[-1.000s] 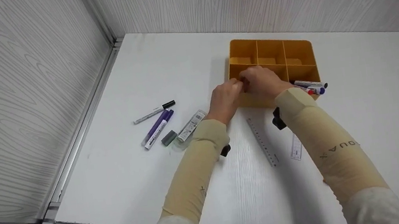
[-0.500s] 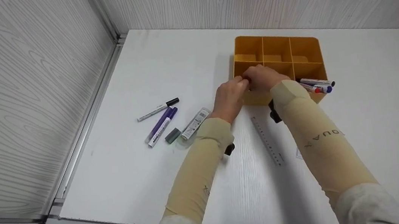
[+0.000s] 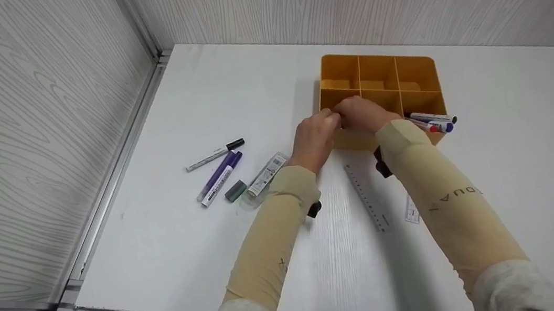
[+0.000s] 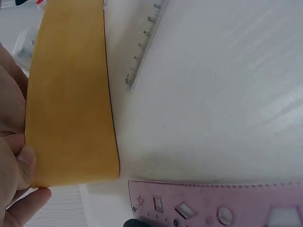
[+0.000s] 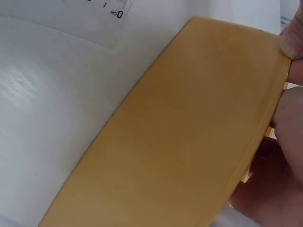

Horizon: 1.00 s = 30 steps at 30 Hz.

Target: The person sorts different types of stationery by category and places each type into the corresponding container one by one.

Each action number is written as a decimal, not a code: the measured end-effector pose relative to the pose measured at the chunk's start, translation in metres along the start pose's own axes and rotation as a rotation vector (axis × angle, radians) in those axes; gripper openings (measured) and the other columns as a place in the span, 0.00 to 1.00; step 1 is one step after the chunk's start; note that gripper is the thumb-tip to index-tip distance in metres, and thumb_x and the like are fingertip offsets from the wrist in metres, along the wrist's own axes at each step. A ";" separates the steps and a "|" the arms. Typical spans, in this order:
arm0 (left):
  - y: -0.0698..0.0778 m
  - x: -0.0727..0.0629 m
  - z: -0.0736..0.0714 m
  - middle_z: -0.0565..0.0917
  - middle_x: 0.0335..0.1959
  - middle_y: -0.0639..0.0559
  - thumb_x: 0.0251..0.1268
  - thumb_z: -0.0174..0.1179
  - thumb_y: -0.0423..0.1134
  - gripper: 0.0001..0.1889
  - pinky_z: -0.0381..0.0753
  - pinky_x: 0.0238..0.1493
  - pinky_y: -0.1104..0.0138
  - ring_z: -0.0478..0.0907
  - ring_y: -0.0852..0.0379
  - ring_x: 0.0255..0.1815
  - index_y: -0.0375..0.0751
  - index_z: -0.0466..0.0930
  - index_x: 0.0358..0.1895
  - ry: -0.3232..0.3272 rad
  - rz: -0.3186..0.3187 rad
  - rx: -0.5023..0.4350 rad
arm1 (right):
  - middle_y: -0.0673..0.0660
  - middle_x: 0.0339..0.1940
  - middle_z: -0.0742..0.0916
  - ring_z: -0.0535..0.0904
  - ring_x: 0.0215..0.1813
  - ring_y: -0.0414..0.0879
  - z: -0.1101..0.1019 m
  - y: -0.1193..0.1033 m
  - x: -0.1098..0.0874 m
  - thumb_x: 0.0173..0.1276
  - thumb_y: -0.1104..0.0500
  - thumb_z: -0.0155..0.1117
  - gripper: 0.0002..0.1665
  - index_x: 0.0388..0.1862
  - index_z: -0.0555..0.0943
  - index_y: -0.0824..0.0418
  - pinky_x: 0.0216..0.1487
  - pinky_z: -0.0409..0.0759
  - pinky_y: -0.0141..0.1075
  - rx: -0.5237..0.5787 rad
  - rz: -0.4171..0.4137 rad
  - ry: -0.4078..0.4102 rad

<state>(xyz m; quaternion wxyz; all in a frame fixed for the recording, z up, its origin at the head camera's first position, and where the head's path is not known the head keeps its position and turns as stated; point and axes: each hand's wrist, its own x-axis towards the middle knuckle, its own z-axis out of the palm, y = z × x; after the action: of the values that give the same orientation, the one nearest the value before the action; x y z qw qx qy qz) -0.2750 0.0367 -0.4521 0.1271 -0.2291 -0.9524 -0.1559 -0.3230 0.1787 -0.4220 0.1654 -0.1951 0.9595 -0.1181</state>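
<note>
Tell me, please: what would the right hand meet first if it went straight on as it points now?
Probably the left hand: in the head view, the right hand points leftward at that hand's fingers. They look very close, perhaps touching; the depth between them is unclear.

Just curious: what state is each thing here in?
Yellow box: upright, open on top.
Markers in the box: capped ends sticking out.
Black marker: capped, lying down.
Purple markers: lying side by side.
Labelled clear item: lying down; open or closed unclear.
Grey-green piece: lying down.
Clear rulers: flat, one partly hidden.
Pink ruler: flat.
</note>
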 end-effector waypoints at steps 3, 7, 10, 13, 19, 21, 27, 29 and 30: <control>-0.001 0.000 0.002 0.85 0.40 0.52 0.72 0.58 0.35 0.10 0.82 0.47 0.74 0.82 0.59 0.39 0.44 0.84 0.51 -0.001 -0.002 0.000 | 0.64 0.49 0.87 0.80 0.48 0.56 -0.001 -0.001 -0.004 0.73 0.63 0.59 0.14 0.54 0.83 0.64 0.59 0.80 0.46 -0.005 -0.044 0.054; -0.002 0.001 0.002 0.85 0.40 0.52 0.72 0.58 0.36 0.11 0.82 0.49 0.74 0.82 0.59 0.39 0.45 0.84 0.52 -0.002 -0.011 -0.007 | 0.64 0.50 0.86 0.79 0.49 0.56 -0.007 -0.005 -0.011 0.73 0.63 0.60 0.14 0.54 0.82 0.65 0.60 0.80 0.47 -0.022 -0.068 0.107; -0.003 0.002 0.003 0.85 0.40 0.52 0.72 0.57 0.36 0.11 0.82 0.49 0.74 0.83 0.58 0.40 0.45 0.83 0.53 -0.003 -0.011 -0.011 | 0.64 0.49 0.85 0.79 0.49 0.56 -0.010 -0.006 -0.019 0.74 0.64 0.57 0.12 0.52 0.81 0.66 0.60 0.80 0.47 -0.028 -0.072 0.168; -0.003 0.003 0.004 0.85 0.39 0.51 0.72 0.57 0.35 0.11 0.82 0.48 0.73 0.83 0.58 0.39 0.43 0.84 0.52 -0.015 -0.016 -0.001 | 0.64 0.46 0.84 0.80 0.47 0.56 -0.012 -0.005 -0.028 0.75 0.65 0.54 0.12 0.50 0.82 0.67 0.56 0.82 0.47 -0.019 -0.092 0.255; -0.004 0.005 0.005 0.85 0.38 0.52 0.71 0.59 0.39 0.11 0.83 0.45 0.72 0.85 0.57 0.40 0.44 0.86 0.51 -0.015 -0.011 0.046 | 0.63 0.47 0.83 0.81 0.45 0.55 -0.018 -0.005 -0.048 0.75 0.66 0.52 0.13 0.50 0.82 0.68 0.51 0.85 0.46 0.019 -0.124 0.374; -0.005 0.006 0.005 0.85 0.39 0.52 0.71 0.58 0.40 0.12 0.84 0.44 0.71 0.85 0.57 0.41 0.45 0.86 0.52 -0.007 -0.006 0.050 | 0.63 0.49 0.83 0.81 0.46 0.55 -0.020 -0.005 -0.056 0.75 0.65 0.52 0.13 0.51 0.82 0.67 0.51 0.85 0.46 0.032 -0.120 0.402; -0.006 0.005 0.005 0.86 0.42 0.52 0.70 0.59 0.37 0.12 0.83 0.48 0.71 0.85 0.57 0.42 0.45 0.85 0.53 -0.011 -0.010 0.008 | 0.61 0.46 0.83 0.79 0.44 0.53 -0.016 -0.002 -0.079 0.74 0.66 0.54 0.11 0.47 0.82 0.67 0.49 0.85 0.46 0.056 -0.185 0.532; -0.007 0.005 0.006 0.86 0.42 0.52 0.70 0.60 0.35 0.11 0.83 0.49 0.70 0.85 0.57 0.42 0.45 0.85 0.52 -0.004 -0.006 -0.015 | 0.62 0.43 0.83 0.79 0.41 0.53 -0.012 -0.001 -0.086 0.73 0.67 0.55 0.09 0.43 0.82 0.68 0.46 0.85 0.46 0.051 -0.240 0.589; -0.007 0.005 0.006 0.86 0.42 0.52 0.70 0.59 0.35 0.11 0.83 0.49 0.70 0.85 0.57 0.42 0.44 0.85 0.52 0.000 -0.005 -0.027 | 0.61 0.42 0.83 0.79 0.40 0.53 -0.009 0.000 -0.090 0.73 0.68 0.55 0.09 0.42 0.82 0.68 0.44 0.85 0.45 0.045 -0.263 0.609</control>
<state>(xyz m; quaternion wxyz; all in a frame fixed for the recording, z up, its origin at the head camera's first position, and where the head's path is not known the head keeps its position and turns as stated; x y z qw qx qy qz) -0.2841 0.0348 -0.4575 0.1237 -0.2281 -0.9508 -0.1692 -0.2478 0.2171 -0.3889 -0.1414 -0.2692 0.9287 -0.2124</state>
